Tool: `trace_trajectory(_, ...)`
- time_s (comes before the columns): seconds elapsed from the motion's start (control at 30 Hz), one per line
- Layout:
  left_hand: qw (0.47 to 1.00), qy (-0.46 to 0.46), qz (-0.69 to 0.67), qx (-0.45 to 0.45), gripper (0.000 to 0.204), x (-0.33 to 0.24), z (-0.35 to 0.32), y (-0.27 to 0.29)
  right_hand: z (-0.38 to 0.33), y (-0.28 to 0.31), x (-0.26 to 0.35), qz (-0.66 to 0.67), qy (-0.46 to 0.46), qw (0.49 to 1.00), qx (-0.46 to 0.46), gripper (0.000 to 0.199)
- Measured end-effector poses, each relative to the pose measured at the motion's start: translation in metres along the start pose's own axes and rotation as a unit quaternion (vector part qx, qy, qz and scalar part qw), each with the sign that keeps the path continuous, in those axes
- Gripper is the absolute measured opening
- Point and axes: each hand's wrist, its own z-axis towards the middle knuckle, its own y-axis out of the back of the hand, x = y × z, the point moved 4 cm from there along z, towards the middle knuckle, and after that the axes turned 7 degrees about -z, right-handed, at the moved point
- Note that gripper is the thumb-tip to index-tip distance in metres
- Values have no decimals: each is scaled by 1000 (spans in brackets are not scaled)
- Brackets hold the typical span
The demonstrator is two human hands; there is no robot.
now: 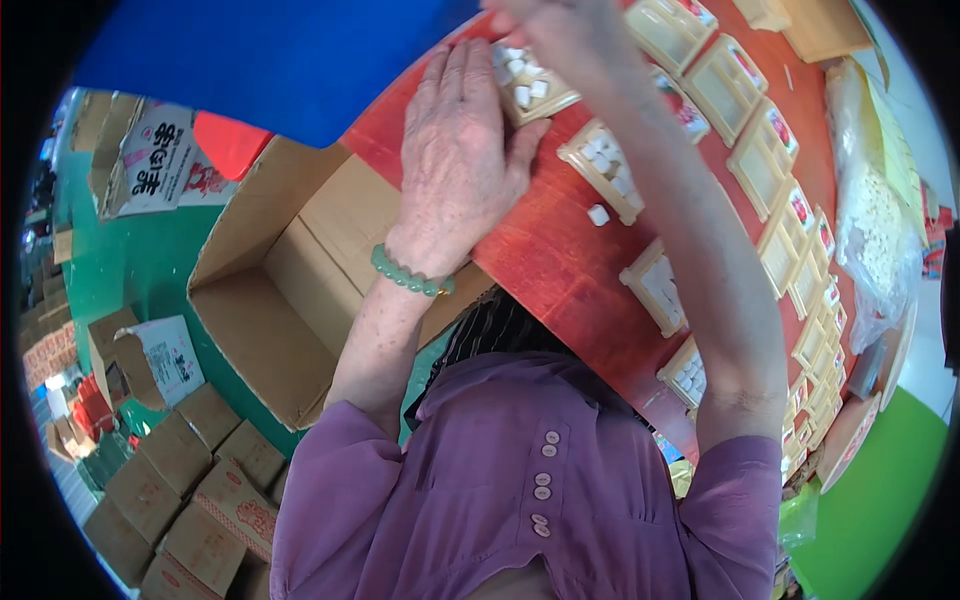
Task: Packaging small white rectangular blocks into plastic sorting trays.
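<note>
My left hand [455,140] lies with its fingers stretched out on the red table, beside a small cream tray [562,102] of white cube-like pieces [538,89]. Its thumb reaches along the tray's near edge. Across the table extends my right arm, and my right hand [560,18] is at the top edge above the far end of that tray. Motion smears its fingers, and the frame partly cuts them off. Another cream tray [629,215] with white pieces stands under my right forearm. One loose white piece [598,214] rests on the table beside it.
More cream trays [740,85], several with red-and-white pictures, run along the table's right side. Beyond them lies a clear plastic bag [880,230] of white pieces. An open cardboard box [235,320] is left of the table, below a blue surface [270,60]. Cartons [150,490] are stacked lower left.
</note>
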Motion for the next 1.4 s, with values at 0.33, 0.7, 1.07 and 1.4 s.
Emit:
trace_trajectory(0.33, 999, -30, 18, -42, 62, -8, -6, 6, -52, 92, -8, -134, 74, 988, 28, 24)
trace_trajectory(0.7, 990, -51, -131, 34, 27, -62, -36, -1, -118, 121, -66, -322, -73, 939, 99, 18)
trace_trajectory(1.07, 989, -44, -142, -14, 14, -47, -33, 7, -118, 121, -45, -269, -29, 961, 58, 13)
trace_trajectory(1.4, 984, 12, -175, -27, 11, -25, -18, 11, -114, 64, -19, -174, 99, 975, 98, 9)
